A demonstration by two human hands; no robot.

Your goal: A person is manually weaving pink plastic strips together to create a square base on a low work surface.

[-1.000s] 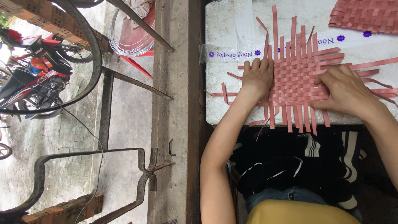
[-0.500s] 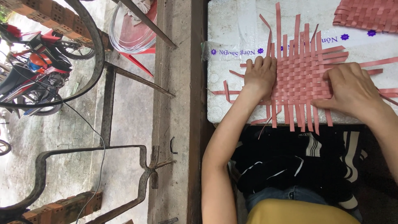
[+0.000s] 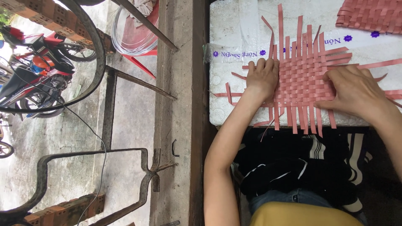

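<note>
Half-woven pink plastic-strip mat point(image 3: 303, 79) on white foam worktop point(image 3: 238, 42), left hand point(image 3: 262, 77) and right hand point(image 3: 356, 92) pressed flat, open, gripping nothing, finished pink woven mat point(image 3: 370, 14) far right.

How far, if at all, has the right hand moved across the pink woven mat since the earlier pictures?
Hardly: the right hand lies flat on the right part of the pink woven mat, as before, judged against the white foam board. At most its fingers shifted slightly.

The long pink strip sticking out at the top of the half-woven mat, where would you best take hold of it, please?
Pinch the long pink strip near its free tip, from the far side of the half-woven mat. That end lies flat and loose on the white foam board, clear of both hands; its lower part is locked into the weave.
</note>
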